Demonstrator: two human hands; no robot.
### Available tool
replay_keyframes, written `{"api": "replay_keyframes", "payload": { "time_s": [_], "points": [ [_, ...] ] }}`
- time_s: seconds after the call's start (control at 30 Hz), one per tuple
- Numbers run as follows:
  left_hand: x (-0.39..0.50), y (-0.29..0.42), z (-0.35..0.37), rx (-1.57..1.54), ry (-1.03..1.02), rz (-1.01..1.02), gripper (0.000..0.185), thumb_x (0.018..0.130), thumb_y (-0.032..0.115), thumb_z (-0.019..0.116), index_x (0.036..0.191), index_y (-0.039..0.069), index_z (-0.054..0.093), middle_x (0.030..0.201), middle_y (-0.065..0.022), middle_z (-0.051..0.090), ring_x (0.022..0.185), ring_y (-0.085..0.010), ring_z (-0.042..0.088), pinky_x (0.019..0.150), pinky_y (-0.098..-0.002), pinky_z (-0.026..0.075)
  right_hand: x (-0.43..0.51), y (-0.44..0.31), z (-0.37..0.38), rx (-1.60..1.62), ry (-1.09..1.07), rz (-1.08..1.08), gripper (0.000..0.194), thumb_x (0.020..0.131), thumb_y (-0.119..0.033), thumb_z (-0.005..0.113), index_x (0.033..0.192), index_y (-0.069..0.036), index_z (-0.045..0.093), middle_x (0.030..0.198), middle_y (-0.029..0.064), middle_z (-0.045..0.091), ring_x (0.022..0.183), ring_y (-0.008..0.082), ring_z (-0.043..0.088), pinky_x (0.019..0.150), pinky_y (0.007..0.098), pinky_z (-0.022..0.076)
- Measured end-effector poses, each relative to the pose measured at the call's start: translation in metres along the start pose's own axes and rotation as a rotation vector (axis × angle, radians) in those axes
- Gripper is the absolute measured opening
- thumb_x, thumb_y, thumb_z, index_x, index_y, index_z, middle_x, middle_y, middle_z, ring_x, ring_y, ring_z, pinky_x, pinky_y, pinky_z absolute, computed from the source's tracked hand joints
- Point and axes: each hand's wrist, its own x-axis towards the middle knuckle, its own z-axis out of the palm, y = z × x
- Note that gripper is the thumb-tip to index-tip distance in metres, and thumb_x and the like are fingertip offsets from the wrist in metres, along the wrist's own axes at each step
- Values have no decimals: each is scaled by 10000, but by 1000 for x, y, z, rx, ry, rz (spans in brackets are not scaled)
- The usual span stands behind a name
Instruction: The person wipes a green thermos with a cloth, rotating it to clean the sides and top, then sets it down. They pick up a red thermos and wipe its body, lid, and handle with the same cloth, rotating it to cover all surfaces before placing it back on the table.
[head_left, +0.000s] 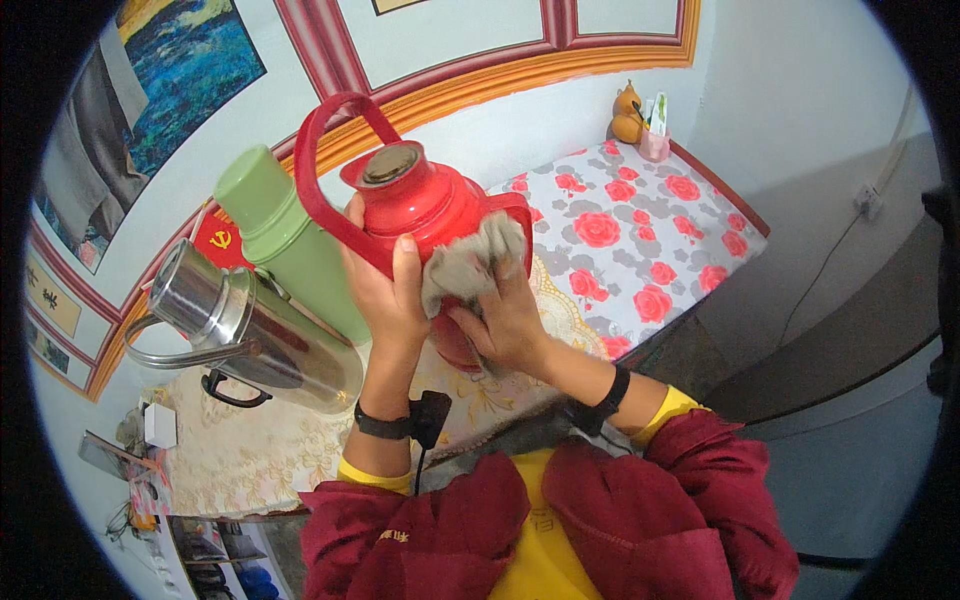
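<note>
A red vacuum flask with a stoppered mouth stands in front of me, its red carrying handle raised on the left. My left hand grips the flask's upper body from the left, the thumb on the near side. In my right hand is a crumpled grey cloth, pressed against the flask's side just below the shoulder. The flask's lower body is mostly hidden behind my hands, and I cannot tell whether its base touches the table.
Left of the flask stand a green vacuum flask and a steel vacuum flask with a black side handle. Lace cloth covers the near table. A rose-patterned cloth lies to the right, with a gourd and a pink cup behind.
</note>
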Motion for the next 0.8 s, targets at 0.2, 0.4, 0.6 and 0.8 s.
{"api": "replay_keyframes", "payload": {
  "time_s": [0.2, 0.4, 0.6, 0.8],
  "points": [
    [-1, -1, 0, 7, -13, -14, 656, 885, 319, 542, 1375, -95, 408, 1279, -250, 514, 1182, -358, 520, 1041, -440, 374, -83, 10, 5, 160, -104, 390, 473, 787, -61, 693, 1223, 49, 547, 1223, 287, 496, 1120, 476, 503, 1000, 477, 417],
    [1, 0, 1, 26, -34, 49, 649, 911, 341, 541, 1372, -95, 407, 1292, -252, 502, 1188, -355, 512, 1041, -441, 368, -51, -5, -36, 225, 0, 313, 321, 780, -22, 676, 1083, 4, 576, 1033, 230, 528, 947, 429, 543, 809, 474, 474],
    [2, 1, -7, -19, -75, -58, 674, 915, 374, 553, 1366, -104, 402, 1313, -259, 479, 1202, -371, 493, 1054, -449, 348, 12, -32, -40, 157, -84, 275, 306, 746, -140, 753, 1035, -93, 663, 899, 120, 546, 813, 328, 591, 736, 458, 472],
    [3, 0, -12, 65, -133, 9, 696, 907, 372, 559, 1374, -115, 385, 1331, -285, 458, 1229, -419, 451, 1065, -484, 322, 11, -39, -22, 146, -53, -28, 163, 746, -200, 737, 894, -134, 731, 951, 95, 636, 858, 288, 609, 771, 437, 457]
  ]
}}
